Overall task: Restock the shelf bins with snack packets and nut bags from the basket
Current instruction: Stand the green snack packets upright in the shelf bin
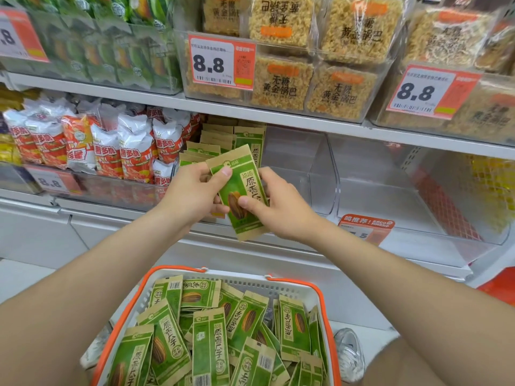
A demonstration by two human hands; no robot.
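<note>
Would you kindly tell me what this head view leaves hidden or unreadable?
1. Head view: whether more packets sit behind the green seed packet; it and the left hand and right hand gripping it cover that.
2. Head view: orange price tag, price partly hidden by the right forearm.
3. Head view: basket, near end cut off by the bottom edge.
4. Head view: lower-left price tag, fine print blurred.

A shop: long shelves [278, 114] carry clear bins [333, 174] of snack packets [133, 154], price tags [221, 62] sit on the bins' fronts, and a shopping basket [278, 283] stands below.
</note>
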